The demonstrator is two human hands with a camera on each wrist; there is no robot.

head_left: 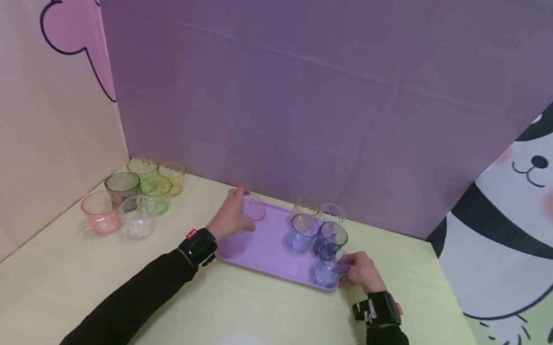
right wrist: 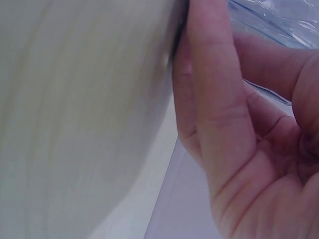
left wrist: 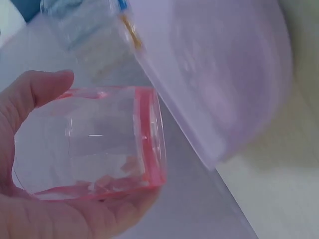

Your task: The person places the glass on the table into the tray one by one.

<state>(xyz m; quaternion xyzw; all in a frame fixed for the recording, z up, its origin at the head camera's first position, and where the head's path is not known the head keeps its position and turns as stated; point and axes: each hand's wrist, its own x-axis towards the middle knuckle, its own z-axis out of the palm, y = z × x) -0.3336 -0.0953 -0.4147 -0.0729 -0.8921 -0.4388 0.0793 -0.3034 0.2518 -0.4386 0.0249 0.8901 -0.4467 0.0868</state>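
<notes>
A counter point(head_left: 220, 324) is carrying a tray point(head_left: 260, 249).
Left of the tray, six cups point(head_left: 148, 198) are standing clustered; at its right end, four cups point(head_left: 329, 235) are standing. At its left end the left hand point(head_left: 231, 217) is gripping a pink cup point(left wrist: 144, 139); at its near right corner the right hand point(head_left: 362, 271) is gripping a blue cup point(head_left: 329, 271).

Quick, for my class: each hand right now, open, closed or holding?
Left hand: holding a pink-tinted glass.
Right hand: at the blue glass; whether it holds it cannot be told.
</notes>
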